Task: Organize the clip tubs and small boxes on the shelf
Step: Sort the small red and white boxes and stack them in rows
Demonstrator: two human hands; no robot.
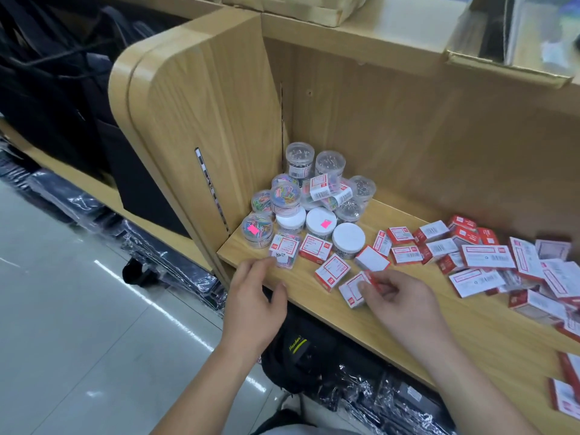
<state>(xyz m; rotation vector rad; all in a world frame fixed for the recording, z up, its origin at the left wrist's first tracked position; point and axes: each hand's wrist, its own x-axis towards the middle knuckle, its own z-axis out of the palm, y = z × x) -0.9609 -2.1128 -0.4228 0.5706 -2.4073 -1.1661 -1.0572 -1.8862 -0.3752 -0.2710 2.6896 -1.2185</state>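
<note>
You're facing a pale wooden shelf (439,324) with a matching back wall (408,136) and a rounded side panel (204,120) on your left. Below it, a glossy grey floor (62,309) catches streaks of white light. Black bags (47,89) hang beyond the panel, plastic-wrapped packs (175,246) lie low, and a cardboard box (502,64) sits up on your right.

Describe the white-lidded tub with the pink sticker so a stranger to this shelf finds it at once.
Start at the shelf's left corner, against the wooden side panel, where round tubs are piled. Three white-lidded tubs sit toward the front; take the middle tub. Only its white lid carries a pink sticker; the other pink sticker is on a clear tub of coloured clips.
</note>
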